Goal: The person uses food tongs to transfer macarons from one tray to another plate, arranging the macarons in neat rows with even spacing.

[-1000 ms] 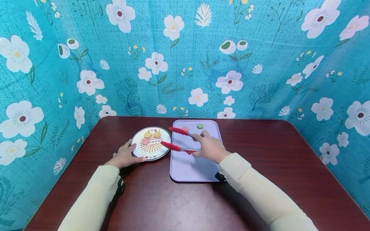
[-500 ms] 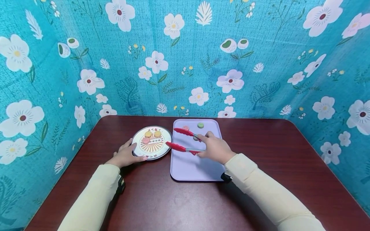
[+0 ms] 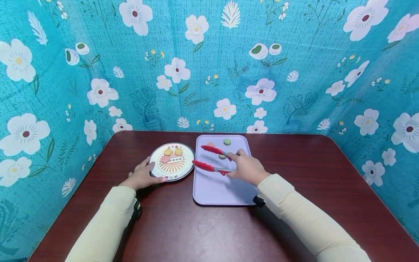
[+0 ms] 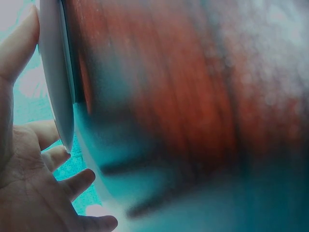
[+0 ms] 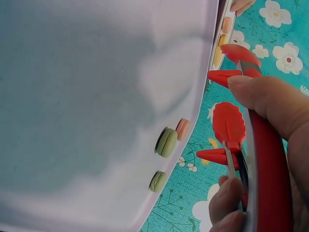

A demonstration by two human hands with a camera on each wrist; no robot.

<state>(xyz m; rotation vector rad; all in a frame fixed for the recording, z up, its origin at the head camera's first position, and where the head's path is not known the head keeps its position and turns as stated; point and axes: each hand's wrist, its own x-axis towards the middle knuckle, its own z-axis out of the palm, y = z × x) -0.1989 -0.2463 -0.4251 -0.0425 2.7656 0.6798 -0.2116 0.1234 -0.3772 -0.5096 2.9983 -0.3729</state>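
Observation:
My left hand (image 3: 140,176) rests its thumb and index finger on the near-left rim of a round white plate (image 3: 188,165); the other fingers are spread beside it in the left wrist view. On the plate lie two yellow macarons (image 3: 178,152) and a pink macaron (image 3: 165,159). My right hand (image 3: 247,168) grips red-tipped tongs (image 5: 268,164), their arms spread apart with nothing pinched between the tips. They hover over a lilac tray (image 3: 209,193). Two green macarons (image 5: 166,142) and a pink macaron (image 5: 182,129) lie toward the tray's far end.
Plate and tray stand almost side by side on a dark red-brown table (image 3: 294,163). A turquoise flowered cloth (image 3: 203,72) hangs behind the table and along both sides. Each wrist wears a dark strap-on device.
My right hand has carried the spread tongs a little to the right, away from the plate's edge and over the tray. The left hand stays at the plate's rim.

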